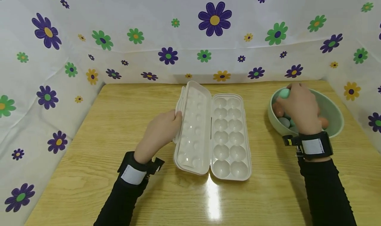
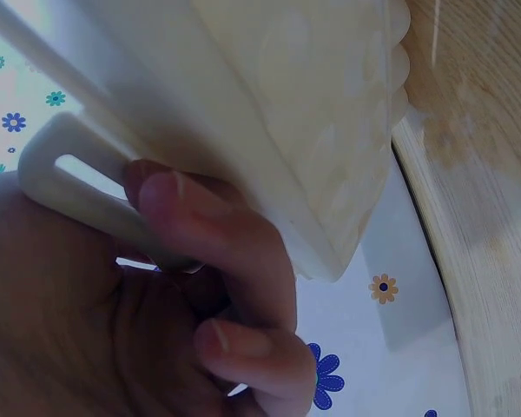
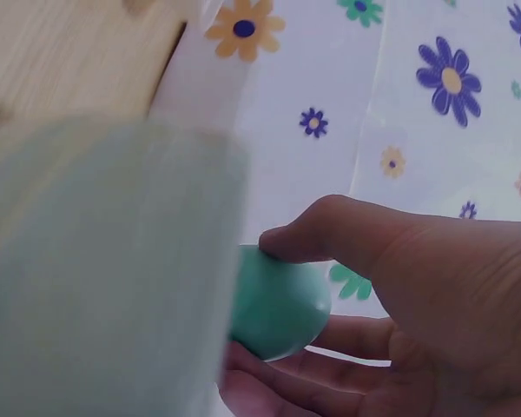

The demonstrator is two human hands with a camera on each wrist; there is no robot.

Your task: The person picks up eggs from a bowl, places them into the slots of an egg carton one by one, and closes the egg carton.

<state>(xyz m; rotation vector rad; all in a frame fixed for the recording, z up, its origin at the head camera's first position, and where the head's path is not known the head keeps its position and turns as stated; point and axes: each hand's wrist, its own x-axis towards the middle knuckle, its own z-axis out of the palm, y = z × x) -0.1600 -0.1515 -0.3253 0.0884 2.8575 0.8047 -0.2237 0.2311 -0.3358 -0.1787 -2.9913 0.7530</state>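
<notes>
A white plastic egg carton lies unfolded on the table, its lid [image 1: 194, 133] tilted up on the left and its tray [image 1: 230, 97] of round wells flat on the right. My left hand [image 1: 162, 130] grips the lid's outer side; in the left wrist view its fingers curl at the loop handle [image 2: 48, 143]. Over the left part of a pale green bowl [image 1: 335, 108], my right hand [image 1: 300, 108] holds a green egg [image 1: 284, 93] between thumb and fingers. The right wrist view shows this egg [image 3: 282, 304] near the blurred bowl wall [image 3: 113, 287].
Brown eggs [image 1: 278, 109] and grey-green eggs [image 1: 284, 122] lie in the bowl, partly hidden by my right hand. The wooden table [image 1: 119, 120] meets a flower-print cloth [image 1: 184, 34] at the back and sides. Both wrists wear black straps.
</notes>
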